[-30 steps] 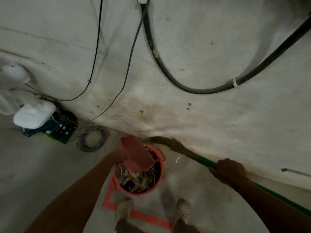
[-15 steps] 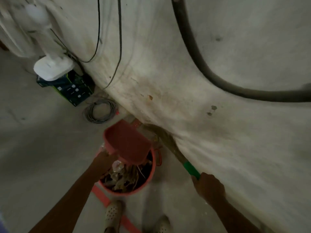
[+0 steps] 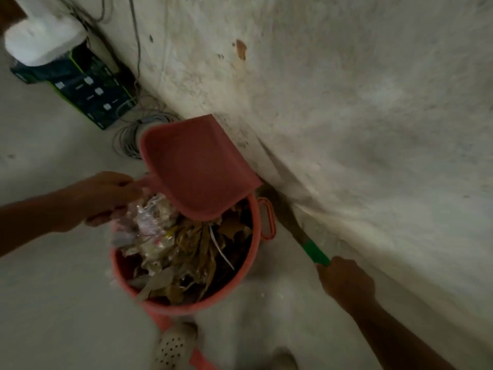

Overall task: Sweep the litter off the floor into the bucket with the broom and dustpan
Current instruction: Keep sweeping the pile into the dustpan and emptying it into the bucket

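Head view looks steeply down at a grey concrete floor [image 3: 53, 303] where it meets a stained pale wall [image 3: 346, 102] on the right. A salmon-pink bucket [image 3: 186, 307] stands on the floor near the middle, close to the foot of the wall. It is filled almost to the rim with litter [image 3: 186, 252]: dry brown leaves, crumpled clear plastic on the left side and a thin white strip. An orange carrying handle [image 3: 268, 220] hangs down the bucket's right side.

The left hand [image 3: 106, 198] comes in from the left, its fingers curled round the short handle of a pink dustpan [image 3: 197, 166]. The pan is held above the far half of the bucket and tilted, its open lip pointing down toward the leaves and its back edge raised toward the far left. Whether the lip touches the litter cannot be told.

The right hand [image 3: 344, 281] reaches in from the near right, clamped round the green handle of the broom [image 3: 314, 252]. The broom lies slanted along the foot of the wall, just to the right of the bucket. Its brown bristle end runs far and left until it is hidden behind the dustpan.

At the far left a dark box with green edges [image 3: 88, 89] sits on the floor against the wall, with a white object [image 3: 42, 41] resting on top, too blurred to identify. A coil of grey cable [image 3: 125, 140] lies between the box and the dustpan. At the near edge a pale perforated shoe [image 3: 170, 345] stands just before the bucket, beside a strip of orange tape [image 3: 200, 359] on the floor.
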Demonstrator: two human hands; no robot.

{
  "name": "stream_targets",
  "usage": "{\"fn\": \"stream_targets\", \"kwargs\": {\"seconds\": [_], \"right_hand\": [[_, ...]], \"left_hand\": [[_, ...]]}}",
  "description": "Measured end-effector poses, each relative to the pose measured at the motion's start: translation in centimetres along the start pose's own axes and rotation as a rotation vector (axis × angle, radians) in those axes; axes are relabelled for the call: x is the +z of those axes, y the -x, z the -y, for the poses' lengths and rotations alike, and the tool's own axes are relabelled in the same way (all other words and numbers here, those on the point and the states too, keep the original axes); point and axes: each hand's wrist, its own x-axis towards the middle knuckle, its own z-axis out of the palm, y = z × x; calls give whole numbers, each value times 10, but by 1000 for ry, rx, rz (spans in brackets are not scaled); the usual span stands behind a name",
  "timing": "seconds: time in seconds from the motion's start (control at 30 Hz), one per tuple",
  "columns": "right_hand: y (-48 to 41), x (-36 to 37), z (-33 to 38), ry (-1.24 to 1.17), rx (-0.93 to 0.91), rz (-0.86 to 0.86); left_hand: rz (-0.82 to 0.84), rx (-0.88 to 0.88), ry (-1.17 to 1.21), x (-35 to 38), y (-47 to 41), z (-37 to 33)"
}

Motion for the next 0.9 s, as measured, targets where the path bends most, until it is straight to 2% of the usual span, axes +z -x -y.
{"fn": "stream_targets", "kwargs": {"seconds": [0.23,0.57,0.73,0.9], "right_hand": [[72,46,-10,-84,176,47],[236,92,12,-172,434,136],[335,155,39,-366,612,198],[443,227,87,-487,776,216]], "left_hand": [[74,124,60,20,-8,25],[210,320,-38,16,9,35],[295,449,-83,8,41,47],[385,636,-170,18,88,95]]}}
